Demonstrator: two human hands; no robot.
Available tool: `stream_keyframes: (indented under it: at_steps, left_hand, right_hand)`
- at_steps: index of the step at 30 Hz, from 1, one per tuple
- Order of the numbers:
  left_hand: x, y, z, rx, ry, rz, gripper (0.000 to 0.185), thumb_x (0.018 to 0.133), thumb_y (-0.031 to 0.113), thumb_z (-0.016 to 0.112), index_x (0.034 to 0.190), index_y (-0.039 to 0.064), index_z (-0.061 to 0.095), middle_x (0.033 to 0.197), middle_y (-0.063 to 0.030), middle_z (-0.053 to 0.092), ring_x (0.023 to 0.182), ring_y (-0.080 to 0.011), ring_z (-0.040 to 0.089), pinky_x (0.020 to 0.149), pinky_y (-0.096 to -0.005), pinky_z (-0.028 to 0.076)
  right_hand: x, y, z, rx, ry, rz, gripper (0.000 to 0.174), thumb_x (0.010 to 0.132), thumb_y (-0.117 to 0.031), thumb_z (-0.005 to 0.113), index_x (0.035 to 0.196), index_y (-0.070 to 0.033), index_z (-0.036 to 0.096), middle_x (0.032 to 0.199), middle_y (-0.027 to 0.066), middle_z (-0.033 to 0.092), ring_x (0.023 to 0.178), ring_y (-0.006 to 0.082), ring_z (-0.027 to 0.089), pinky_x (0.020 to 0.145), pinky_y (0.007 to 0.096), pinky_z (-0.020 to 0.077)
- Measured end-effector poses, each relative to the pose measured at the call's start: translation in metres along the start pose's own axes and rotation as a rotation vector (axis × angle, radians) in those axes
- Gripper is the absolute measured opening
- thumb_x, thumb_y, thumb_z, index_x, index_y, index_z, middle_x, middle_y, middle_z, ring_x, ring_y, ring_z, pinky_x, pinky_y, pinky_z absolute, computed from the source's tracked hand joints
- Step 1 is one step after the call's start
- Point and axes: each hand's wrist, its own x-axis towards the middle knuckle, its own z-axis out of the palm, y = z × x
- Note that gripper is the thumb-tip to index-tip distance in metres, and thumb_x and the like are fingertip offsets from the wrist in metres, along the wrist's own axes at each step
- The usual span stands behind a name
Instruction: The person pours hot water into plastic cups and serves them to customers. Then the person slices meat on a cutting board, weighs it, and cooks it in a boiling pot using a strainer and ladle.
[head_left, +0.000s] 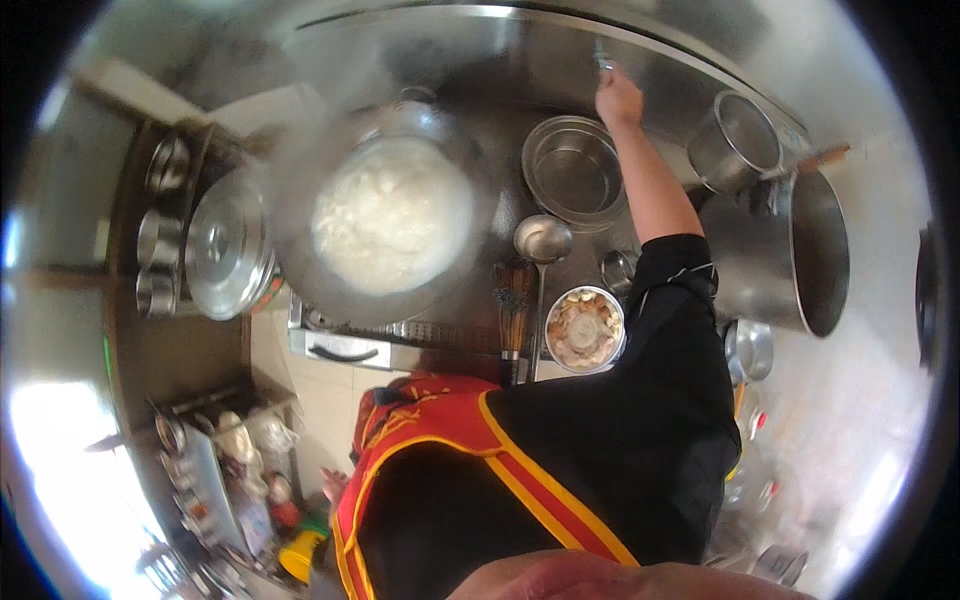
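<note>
My right hand (619, 97) reaches over the stove to the back steel panel, its fingers closed around a small metal fitting (602, 58) that is too small to identify. My left hand (334, 484) hangs low beside the red apron, partly hidden by it, fingers apart and nothing visible in them. In front of me, a large wok (300, 277) holds a steaming, milky white liquid (394, 214) with pale pieces in it. A ladle (543, 240) and a bamboo wok brush (513, 315) lie side by side, right of the wok.
A round metal basin (574, 169) stands beneath my right forearm. Nearer me is a bowl (585, 330) of sliced ingredients. Big steel pots (821, 255) and a smaller pot (739, 142) stand at right. Left of the wok sits a lidded pot (229, 244) next to a shelf of metal containers (159, 238).
</note>
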Motion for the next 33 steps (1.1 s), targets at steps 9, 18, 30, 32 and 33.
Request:
stream_keyframes:
  at_steps: [9, 18, 30, 32, 33]
  left_hand:
    - [-0.006, -0.025, -0.010, 0.008, 0.110, -0.119, 0.078, 0.095, 0.071, 0.044, 0.122, -0.001, 0.058, 0.097, -0.0092, 0.063, 0.067, -0.0213, 0.060, 0.056, -0.0368, 0.045]
    - [-0.001, -0.046, -0.013, -0.009, 0.083, -0.076, 0.082, 0.096, 0.072, 0.043, 0.129, -0.002, 0.054, 0.101, -0.0158, 0.065, 0.066, -0.0234, 0.061, 0.052, -0.0352, 0.044]
    - [0.040, -0.059, -0.034, 0.013, -0.111, -0.073, 0.088, 0.097, 0.072, 0.037, 0.135, -0.005, 0.052, 0.113, -0.0203, 0.065, 0.069, -0.0251, 0.062, 0.057, -0.0386, 0.048]
    - [0.034, -0.046, -0.031, 0.035, -0.124, -0.054, 0.086, 0.098, 0.071, 0.037, 0.135, -0.005, 0.052, 0.114, -0.0194, 0.065, 0.068, -0.0238, 0.061, 0.055, -0.0376, 0.045]
    - [0.032, -0.041, -0.028, 0.044, -0.133, -0.043, 0.085, 0.098, 0.071, 0.036, 0.135, -0.004, 0.052, 0.114, -0.0189, 0.065, 0.067, -0.0232, 0.060, 0.055, -0.0372, 0.044]
  right_hand:
    - [0.043, 0.039, 0.035, 1.034, -0.059, 0.909, 0.026, 0.101, -0.021, 0.057, 0.093, 0.004, 0.061, 0.088, 0.0167, 0.069, 0.078, 0.0288, 0.071, 0.061, 0.0367, 0.0596]
    - [-0.021, 0.064, 0.083, 1.120, -0.511, 0.873, 0.015, 0.096, 0.004, 0.047, 0.106, 0.013, 0.054, 0.103, 0.0251, 0.064, 0.095, 0.0392, 0.068, 0.087, 0.0458, 0.0607]
    - [0.002, 0.028, 0.053, 1.061, -0.438, 0.880, 0.024, 0.099, 0.000, 0.045, 0.114, 0.014, 0.055, 0.108, 0.0254, 0.065, 0.098, 0.0373, 0.069, 0.084, 0.0417, 0.0628]
    - [0.001, 0.028, 0.052, 1.083, -0.445, 0.902, 0.024, 0.099, -0.001, 0.044, 0.114, 0.014, 0.055, 0.109, 0.0256, 0.065, 0.098, 0.0374, 0.069, 0.084, 0.0405, 0.0629]
    - [0.000, 0.029, 0.051, 1.095, -0.457, 0.898, 0.024, 0.099, -0.002, 0.044, 0.114, 0.014, 0.055, 0.109, 0.0257, 0.065, 0.098, 0.0376, 0.069, 0.085, 0.0400, 0.0629]
